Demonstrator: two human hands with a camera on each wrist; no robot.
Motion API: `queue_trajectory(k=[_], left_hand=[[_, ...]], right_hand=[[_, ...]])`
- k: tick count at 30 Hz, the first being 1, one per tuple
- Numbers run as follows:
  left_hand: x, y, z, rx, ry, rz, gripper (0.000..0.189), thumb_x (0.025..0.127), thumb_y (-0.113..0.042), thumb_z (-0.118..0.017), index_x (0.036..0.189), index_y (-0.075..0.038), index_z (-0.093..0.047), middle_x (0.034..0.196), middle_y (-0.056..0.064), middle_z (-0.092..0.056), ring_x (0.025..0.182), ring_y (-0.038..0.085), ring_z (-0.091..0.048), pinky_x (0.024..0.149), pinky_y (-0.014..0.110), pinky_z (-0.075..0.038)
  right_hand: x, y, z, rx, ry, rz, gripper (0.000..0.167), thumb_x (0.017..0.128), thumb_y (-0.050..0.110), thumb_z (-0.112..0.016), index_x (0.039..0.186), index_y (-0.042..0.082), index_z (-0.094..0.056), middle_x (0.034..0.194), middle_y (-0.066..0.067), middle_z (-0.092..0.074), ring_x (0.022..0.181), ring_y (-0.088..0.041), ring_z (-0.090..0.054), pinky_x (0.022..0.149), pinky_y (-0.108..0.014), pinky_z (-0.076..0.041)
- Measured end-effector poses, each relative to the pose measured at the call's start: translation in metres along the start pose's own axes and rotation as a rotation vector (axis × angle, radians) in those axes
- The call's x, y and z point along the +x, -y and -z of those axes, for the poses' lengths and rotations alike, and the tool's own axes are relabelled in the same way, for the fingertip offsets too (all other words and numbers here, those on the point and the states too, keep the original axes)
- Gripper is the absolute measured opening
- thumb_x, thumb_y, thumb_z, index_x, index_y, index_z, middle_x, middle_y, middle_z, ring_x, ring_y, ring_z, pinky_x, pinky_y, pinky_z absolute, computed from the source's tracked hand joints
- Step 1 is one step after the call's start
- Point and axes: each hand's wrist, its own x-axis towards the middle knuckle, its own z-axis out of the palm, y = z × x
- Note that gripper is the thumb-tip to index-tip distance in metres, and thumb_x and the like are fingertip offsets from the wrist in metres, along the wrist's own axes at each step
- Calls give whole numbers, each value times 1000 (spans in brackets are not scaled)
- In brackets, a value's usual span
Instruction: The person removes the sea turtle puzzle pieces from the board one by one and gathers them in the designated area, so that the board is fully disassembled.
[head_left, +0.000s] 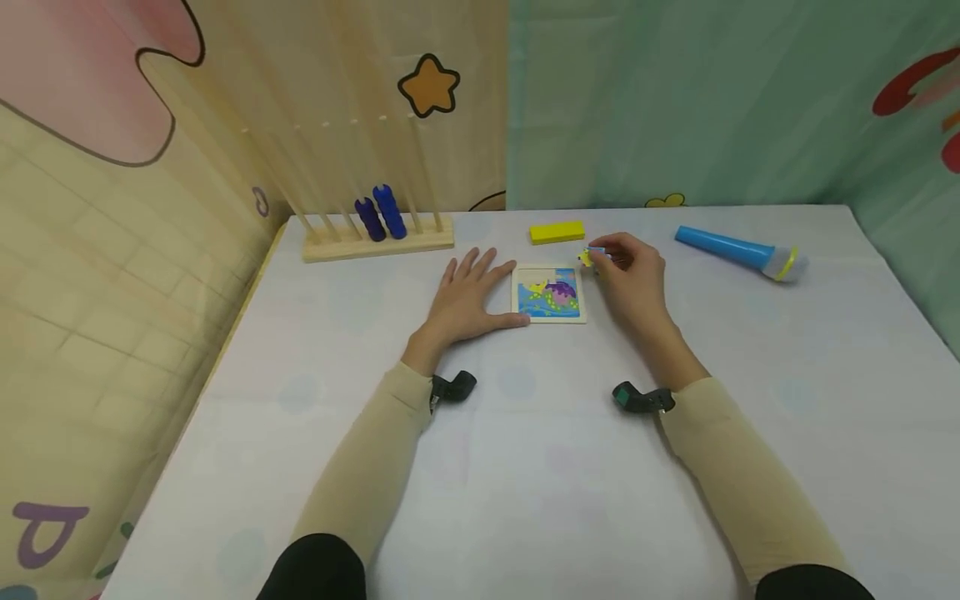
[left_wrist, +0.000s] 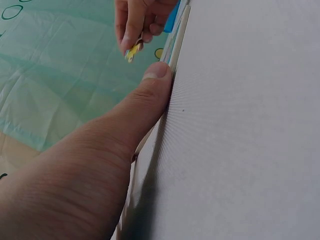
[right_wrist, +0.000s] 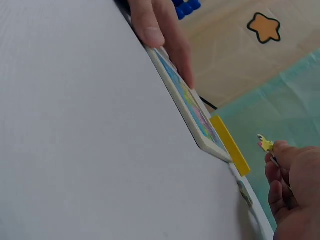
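A small square puzzle board (head_left: 549, 317) with a pale wooden frame lies on the table, its picture of blue, yellow and purple partly filled in. My left hand (head_left: 468, 302) rests spread at the board's left side, thumb touching the near left corner and index finger by the far left corner. My right hand (head_left: 633, 271) pinches a yellow puzzle piece (right_wrist: 265, 145) between thumb and fingers, lifted beyond the board's right side. In the right wrist view, another small flat piece (right_wrist: 245, 193) lies on the table near that hand; its picture cannot be made out.
A yellow block (head_left: 557, 232) lies just behind the board. At the back left stands a wooden peg rack (head_left: 378, 245) with blue and dark purple beads (head_left: 389, 212). A blue toy microphone (head_left: 738, 252) lies at the right. Printed curtains hang behind the white table (head_left: 540, 467).
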Motion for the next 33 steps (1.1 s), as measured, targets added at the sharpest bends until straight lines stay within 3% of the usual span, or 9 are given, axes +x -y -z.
queue_trajectory(k=[4,8,15,21,28,33], left_hand=[[-1,-1,0,-8,-2,-2,102,85,-82,-63,168,-36,-27,179,1,-10,166,27,3,133,52,7],[-3,-1,1,-3,1,2,101,85,-82,-63,168,-36,-27,179,1,-11,166,27,2,133,53,7],[-2,-2,1,2,4,0,101,85,-83,-62,168,-36,-26,179,1,-10,166,27,3,133,52,8],[-2,-2,2,0,0,0,101,85,-82,-63,168,-36,-27,179,2,-11,166,27,2,133,53,7],[-2,-2,0,-7,3,-6,101,86,-81,-63,168,-35,-26,179,2,-10,166,28,2,133,52,8],[-1,-1,3,5,5,-5,101,86,-81,-63,168,-35,-26,179,2,-10,166,28,2,132,53,7]], right_hand=[[1,-15,14,-47,-86,-21,28,107,28,-65,126,10,-74,121,-9,-73,104,-18,-61,93,-23,-49],[1,-23,16,-84,-121,-49,31,108,31,-62,127,9,-74,120,-9,-73,102,-17,-58,86,-18,-44],[2,-28,21,-144,-154,-69,30,109,25,-60,126,4,-73,119,-15,-73,101,-25,-56,86,-28,-41],[3,-32,28,-182,-149,-102,32,110,27,-58,128,3,-72,119,-16,-71,106,-28,-54,96,-39,-39],[3,-33,29,-211,-137,-101,30,110,22,-58,126,0,-71,117,-18,-69,106,-31,-56,96,-42,-43],[5,-33,26,-230,-159,-87,30,109,21,-59,125,-2,-71,112,-20,-65,110,-34,-53,102,-46,-36]])
